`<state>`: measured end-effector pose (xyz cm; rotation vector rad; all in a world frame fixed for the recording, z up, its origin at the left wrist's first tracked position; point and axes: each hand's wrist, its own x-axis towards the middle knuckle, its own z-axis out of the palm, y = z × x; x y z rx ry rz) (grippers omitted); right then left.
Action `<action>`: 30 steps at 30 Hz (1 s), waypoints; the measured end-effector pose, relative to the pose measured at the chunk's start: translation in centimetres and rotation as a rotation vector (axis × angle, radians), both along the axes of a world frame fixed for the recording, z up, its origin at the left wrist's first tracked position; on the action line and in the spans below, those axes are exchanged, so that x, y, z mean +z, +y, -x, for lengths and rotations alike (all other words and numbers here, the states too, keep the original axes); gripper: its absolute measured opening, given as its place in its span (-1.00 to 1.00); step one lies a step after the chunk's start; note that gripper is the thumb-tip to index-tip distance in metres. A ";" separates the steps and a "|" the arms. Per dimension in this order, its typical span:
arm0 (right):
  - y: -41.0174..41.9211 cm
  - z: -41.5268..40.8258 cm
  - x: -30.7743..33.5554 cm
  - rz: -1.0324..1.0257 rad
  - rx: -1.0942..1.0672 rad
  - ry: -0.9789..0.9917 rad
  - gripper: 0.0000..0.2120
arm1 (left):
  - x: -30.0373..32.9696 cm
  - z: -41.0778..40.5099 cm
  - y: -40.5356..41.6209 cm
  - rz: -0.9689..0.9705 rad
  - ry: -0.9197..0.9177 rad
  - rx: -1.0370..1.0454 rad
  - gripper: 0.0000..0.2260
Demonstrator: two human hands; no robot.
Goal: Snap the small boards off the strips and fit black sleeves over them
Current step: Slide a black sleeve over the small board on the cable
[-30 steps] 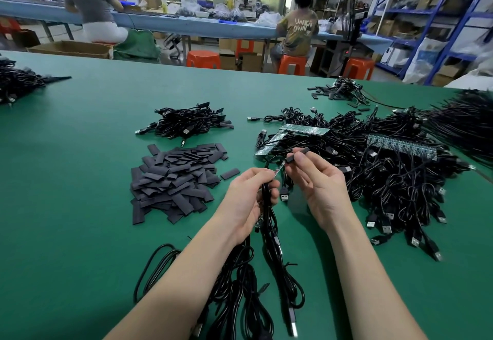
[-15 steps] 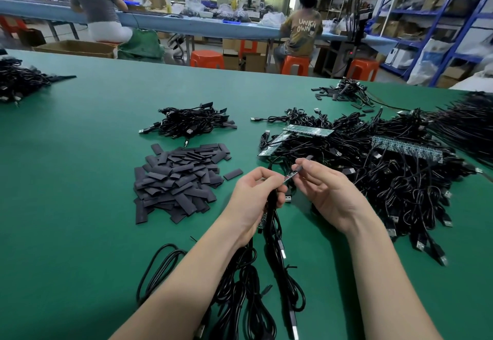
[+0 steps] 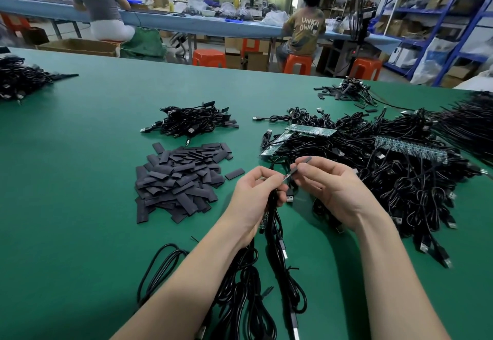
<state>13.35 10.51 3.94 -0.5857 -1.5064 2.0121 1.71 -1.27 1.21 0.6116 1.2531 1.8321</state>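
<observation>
Holding now: I see my left hand curled round a bunch of black cables that hang down toward me.
Right hand: my right hand pinches a black sleeve with its fingertips.
Small board: a tiny board end sticks out between my two hands, and the sleeve sits right at its tip. I cannot tell how far the sleeve is on.
Sleeve pile: a heap of flat black sleeves lies on the green table, to the left of my hands.
Board strips: green strips of boards lie on the big cable heap to the right, a bit farther away. One more strip lies farther right on the same heap.
Small cable pile: a small bunch of cables sits just past the sleeve pile.
Far left: another dark cable pile sits at the table's left edge.
Far away: two people sit on stools at a long blue bench, backs to me.
</observation>
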 end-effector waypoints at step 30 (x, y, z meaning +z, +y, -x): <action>-0.6 1.3 -1.0 0.056 -0.085 0.025 -0.82 | -1.2 0.0 0.4 -0.037 0.163 0.161 -0.92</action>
